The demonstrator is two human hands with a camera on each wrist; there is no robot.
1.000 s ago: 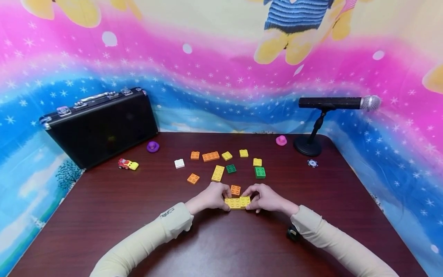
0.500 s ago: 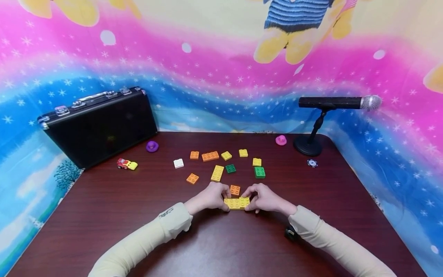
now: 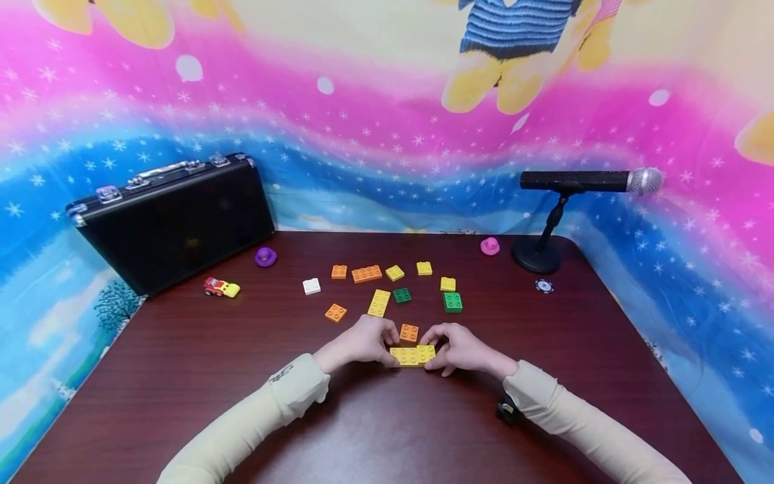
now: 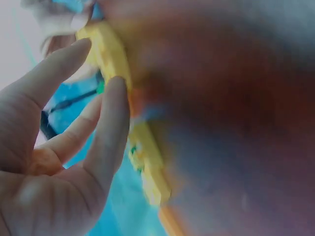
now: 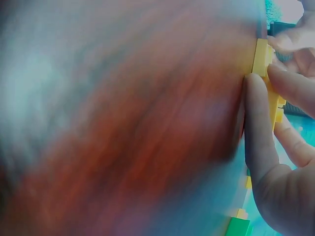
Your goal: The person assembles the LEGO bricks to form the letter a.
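Note:
A long yellow toy building brick [image 3: 404, 356] lies near the middle of the table, with a square yellow brick [image 3: 426, 354] at its right end. At the long brick's left end is my left hand [image 3: 364, 341]; in the left wrist view its thumb and index finger stand apart, tips overlapping the brick's edges. My right hand [image 3: 465, 349] pinches the right end between thumb and index finger, as the right wrist view shows. Just behind the pair, between both hands, an orange square brick [image 3: 409, 333] rests on the table.
Beyond the hands lie a yellow long brick [image 3: 379, 302], a green brick [image 3: 453, 302], a white brick [image 3: 311, 286] and several others. A toy car [image 3: 222, 288] and black case [image 3: 178, 225] stand left; a microphone [image 3: 574, 181] on a stand is back right.
My left hand has shifted slightly left and away, its fingers a little wider at the brick's end. The right hand and the yellow bricks stay nearly in place.

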